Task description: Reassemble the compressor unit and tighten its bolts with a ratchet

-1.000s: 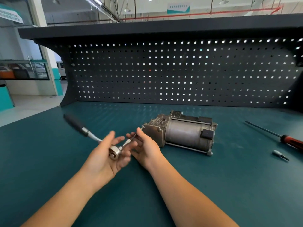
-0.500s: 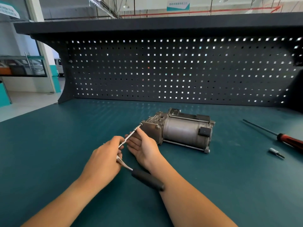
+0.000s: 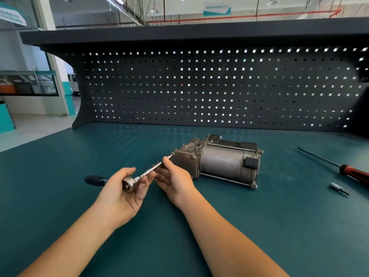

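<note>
1. Compressor unit (image 3: 219, 160) lies on its side mid-bench on the green mat (image 3: 60, 196), its end plate turned toward the person. The housing looks closed up, with no loose covers beside it. Judged: the parts are back together and the bolt-tightening stage is in hand.
2. Ratchet (image 3: 129, 182) is in use. A thin extension bar (image 3: 151, 170) runs from its head up to a bolt (image 3: 172, 155) at the near upper corner of the end plate, and the tip seems seated on it.
3. Left hand (image 3: 121, 194) grips the ratchet head, fingers curled under and thumb over. The black handle sticks out to the left, just above the mat.
4. Right hand (image 3: 173, 176) pinches the extension bar lightly near the bolt end, thumb on top and fingers beneath, steadying it.
5. A second bolt (image 3: 192, 158) sits in the same plate. I cannot tell from here whether it or any other fastener is fully tight. Judged left to do: finish this bolt, then check the rest.
6. Containers: no tray, box or bin is in view. The spare tools lie loose on the mat well to the right: a red-handled screwdriver (image 3: 353, 173) and, near it, a small bit (image 3: 338, 187). The pegboard (image 3: 219, 86) behind shows nothing hung on it.
</note>
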The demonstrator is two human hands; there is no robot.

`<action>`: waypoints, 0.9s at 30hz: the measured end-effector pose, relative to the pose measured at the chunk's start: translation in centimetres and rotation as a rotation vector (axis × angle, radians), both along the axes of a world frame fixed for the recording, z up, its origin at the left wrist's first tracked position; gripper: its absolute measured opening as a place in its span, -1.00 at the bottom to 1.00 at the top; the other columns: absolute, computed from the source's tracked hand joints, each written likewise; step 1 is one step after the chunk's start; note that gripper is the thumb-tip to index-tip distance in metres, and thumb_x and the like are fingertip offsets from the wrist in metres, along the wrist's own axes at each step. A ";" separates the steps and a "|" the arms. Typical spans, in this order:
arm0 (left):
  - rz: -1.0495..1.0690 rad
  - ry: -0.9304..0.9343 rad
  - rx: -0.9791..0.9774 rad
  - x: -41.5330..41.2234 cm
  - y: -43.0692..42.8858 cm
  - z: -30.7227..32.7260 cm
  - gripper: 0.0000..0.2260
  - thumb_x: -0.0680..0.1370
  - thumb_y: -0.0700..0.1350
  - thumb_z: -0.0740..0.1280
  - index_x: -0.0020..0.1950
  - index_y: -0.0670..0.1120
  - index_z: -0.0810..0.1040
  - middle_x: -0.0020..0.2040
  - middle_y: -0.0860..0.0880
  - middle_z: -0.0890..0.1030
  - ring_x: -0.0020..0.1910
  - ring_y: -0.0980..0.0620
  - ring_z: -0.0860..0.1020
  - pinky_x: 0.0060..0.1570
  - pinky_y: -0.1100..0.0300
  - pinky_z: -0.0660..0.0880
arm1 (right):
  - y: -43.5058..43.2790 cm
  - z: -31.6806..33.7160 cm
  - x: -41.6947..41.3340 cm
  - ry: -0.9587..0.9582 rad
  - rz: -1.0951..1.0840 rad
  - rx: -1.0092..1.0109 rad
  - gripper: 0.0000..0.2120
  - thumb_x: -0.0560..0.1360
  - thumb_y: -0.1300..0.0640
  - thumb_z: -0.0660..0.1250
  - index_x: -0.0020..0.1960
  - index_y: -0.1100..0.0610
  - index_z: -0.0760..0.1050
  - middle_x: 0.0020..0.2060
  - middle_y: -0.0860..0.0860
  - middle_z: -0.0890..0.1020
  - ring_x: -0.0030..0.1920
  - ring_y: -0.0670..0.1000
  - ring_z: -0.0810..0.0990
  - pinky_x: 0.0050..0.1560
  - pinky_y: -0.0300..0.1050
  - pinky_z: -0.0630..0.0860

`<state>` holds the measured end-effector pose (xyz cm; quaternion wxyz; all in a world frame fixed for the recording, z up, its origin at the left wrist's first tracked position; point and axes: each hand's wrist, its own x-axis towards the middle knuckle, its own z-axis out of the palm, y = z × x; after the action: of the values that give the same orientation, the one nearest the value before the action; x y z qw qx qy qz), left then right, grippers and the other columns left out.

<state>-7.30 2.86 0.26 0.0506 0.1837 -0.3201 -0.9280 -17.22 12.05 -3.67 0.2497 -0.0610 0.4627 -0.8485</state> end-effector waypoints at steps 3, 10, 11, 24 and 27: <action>-0.040 -0.048 -0.331 -0.2 0.3 -0.4 -0.89 0.56 -0.20 0.23 -0.10 -0.22 0.48 -0.47 -0.06 0.55 -0.65 0.18 0.38 -0.66 0.41 0.33 | 0.2 0.0 -0.1 -0.033 -0.010 -0.007 -0.84 0.53 0.06 0.32 -0.11 0.16 0.54 -0.34 -0.03 0.69 -0.27 -0.07 0.60 -0.19 -0.23 0.52; 0.233 0.032 -2.017 0.4 0.9 -2.5 -0.83 0.48 -0.16 0.34 0.01 0.04 0.43 -0.19 0.09 0.55 -0.17 -0.01 0.51 -0.22 0.13 0.36 | 0.2 -0.1 -0.3 -0.047 -0.042 -0.048 -0.82 0.55 0.02 0.28 -0.10 0.13 0.54 -0.25 -0.01 0.67 -0.24 -0.09 0.61 -0.16 -0.23 0.49; 0.268 0.056 -2.057 0.3 1.0 -2.6 -0.81 0.48 -0.14 0.35 0.05 0.03 0.42 -0.18 0.12 0.53 -0.15 0.03 0.49 -0.22 0.15 0.35 | 0.1 -0.2 -0.3 -0.038 -0.044 -0.045 -0.80 0.55 0.01 0.29 -0.08 0.14 0.53 -0.22 0.01 0.66 -0.20 -0.07 0.61 -0.15 -0.23 0.49; 0.040 0.061 -0.342 -0.5 0.6 -1.2 -0.72 0.55 0.01 0.27 -0.11 -0.23 0.51 -0.32 -0.16 0.65 -0.56 0.13 0.50 -0.51 0.32 0.50 | -0.5 0.2 -0.1 -0.062 -0.122 -0.031 -0.89 0.51 0.12 0.36 -0.14 0.16 0.54 -0.26 0.02 0.64 -0.21 -0.04 0.59 -0.03 -0.15 0.49; 0.094 0.087 -0.025 -0.1 0.7 -0.7 -0.74 0.54 -0.03 0.26 -0.13 -0.24 0.42 -0.28 -0.25 0.64 -0.50 0.05 0.56 -0.45 0.27 0.53 | -0.4 0.4 0.0 -0.070 -0.110 -0.019 -0.89 0.52 0.10 0.34 -0.10 0.15 0.54 -0.21 0.02 0.64 -0.19 -0.05 0.60 -0.09 -0.22 0.46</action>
<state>-7.41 3.55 -0.45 0.1102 0.1571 -0.3201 -0.9277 -17.21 11.62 -3.31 0.2179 -0.0081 0.4481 -0.8670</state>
